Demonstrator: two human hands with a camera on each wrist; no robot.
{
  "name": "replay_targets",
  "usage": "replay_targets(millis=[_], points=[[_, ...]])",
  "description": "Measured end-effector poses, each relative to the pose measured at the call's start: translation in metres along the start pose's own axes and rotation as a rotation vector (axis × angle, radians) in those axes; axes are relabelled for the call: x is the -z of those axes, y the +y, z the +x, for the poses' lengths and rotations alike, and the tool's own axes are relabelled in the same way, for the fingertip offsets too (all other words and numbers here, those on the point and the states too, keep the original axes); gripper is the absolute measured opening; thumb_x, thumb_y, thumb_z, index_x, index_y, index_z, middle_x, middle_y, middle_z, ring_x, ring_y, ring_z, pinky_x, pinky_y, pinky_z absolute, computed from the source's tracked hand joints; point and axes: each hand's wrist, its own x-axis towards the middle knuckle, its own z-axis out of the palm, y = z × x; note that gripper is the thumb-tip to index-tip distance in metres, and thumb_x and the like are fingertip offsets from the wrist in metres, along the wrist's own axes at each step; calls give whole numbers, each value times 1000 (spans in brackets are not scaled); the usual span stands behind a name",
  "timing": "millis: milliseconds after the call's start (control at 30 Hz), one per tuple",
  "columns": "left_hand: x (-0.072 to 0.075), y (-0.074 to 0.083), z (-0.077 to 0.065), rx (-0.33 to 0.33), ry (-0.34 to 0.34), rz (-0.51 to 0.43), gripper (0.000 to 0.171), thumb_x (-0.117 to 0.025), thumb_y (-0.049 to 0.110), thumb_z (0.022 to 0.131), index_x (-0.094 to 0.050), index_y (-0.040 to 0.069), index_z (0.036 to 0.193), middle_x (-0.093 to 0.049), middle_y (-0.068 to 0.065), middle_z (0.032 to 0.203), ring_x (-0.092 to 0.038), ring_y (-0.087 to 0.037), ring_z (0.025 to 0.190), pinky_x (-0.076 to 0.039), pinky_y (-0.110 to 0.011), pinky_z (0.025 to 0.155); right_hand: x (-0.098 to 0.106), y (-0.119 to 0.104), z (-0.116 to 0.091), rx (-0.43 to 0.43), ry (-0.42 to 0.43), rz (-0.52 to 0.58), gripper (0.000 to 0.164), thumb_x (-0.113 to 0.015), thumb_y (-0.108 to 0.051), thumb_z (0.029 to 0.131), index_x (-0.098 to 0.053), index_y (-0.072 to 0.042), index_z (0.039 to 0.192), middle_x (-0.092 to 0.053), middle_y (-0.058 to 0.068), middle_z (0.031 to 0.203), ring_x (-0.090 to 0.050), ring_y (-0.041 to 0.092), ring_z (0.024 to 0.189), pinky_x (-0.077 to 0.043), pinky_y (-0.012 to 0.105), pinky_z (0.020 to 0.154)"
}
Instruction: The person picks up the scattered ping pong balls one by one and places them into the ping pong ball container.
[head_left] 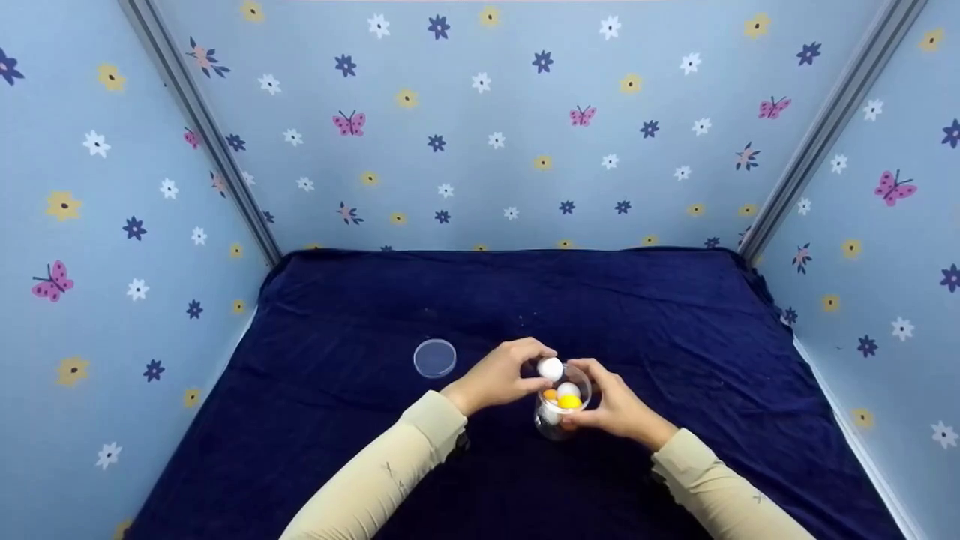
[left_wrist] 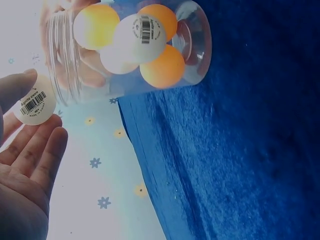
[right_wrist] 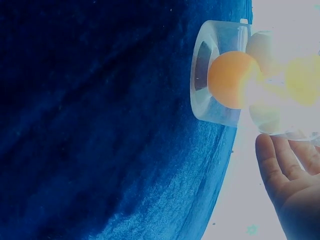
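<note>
A clear plastic jar [head_left: 550,429] with several white and orange ping-pong balls inside stands near the front middle, its mouth uncovered. My right hand [head_left: 619,405] holds the jar near its rim, thumb on the near side and fingers on the far side. Between the thumb and fingers of my left hand [head_left: 502,375] is a white ping-pong ball [head_left: 550,368], right at the mouth of the jar. Printed lettering and a barcode show on this ball [left_wrist: 37,106] in the left wrist view. Glare washes out part of the jar in the right wrist view.
A round clear lid [head_left: 435,358] lies on the dark blue cloth [head_left: 337,322], left of my left hand. Light blue walls [head_left: 480,112] with flowers and butterflies enclose the back and both sides, with grey metal posts [head_left: 202,127] at the corners.
</note>
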Motion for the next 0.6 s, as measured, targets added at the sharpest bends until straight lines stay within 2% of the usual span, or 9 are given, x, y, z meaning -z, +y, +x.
replay_targets(millis=[133, 267, 600], points=[[-3, 2, 3, 5, -21, 24, 37, -83, 16, 97, -73, -1, 128, -76, -13, 123, -74, -24, 111, -62, -35, 100, 0, 0, 0, 7, 2, 4, 75, -97, -14, 81, -56, 4, 141, -73, 20, 133, -76, 37, 107, -65, 49, 92], [-6, 3, 5, 13, -51, 44, 38, -84, 21, 97, -74, 1, 129, -76, -11, 124, -73, -23, 114, -60, -35, 103, 1, -2, 1, 2, 2, 13, 75, -97, -12, 80, -57, 3, 141, -73, 19, 132, -76, 37, 108, -65, 46, 92], [-12, 0, 6, 21, -86, 87, 35, -83, 21, 97, -76, 6, 128, -76, -7, 123, -72, -22, 117, -58, -34, 107, 0, -2, 0, 22, 7, 7, 75, -97, -11, 79, -57, 2, 141, -73, 18, 133, -75, 35, 109, -66, 45, 91]])
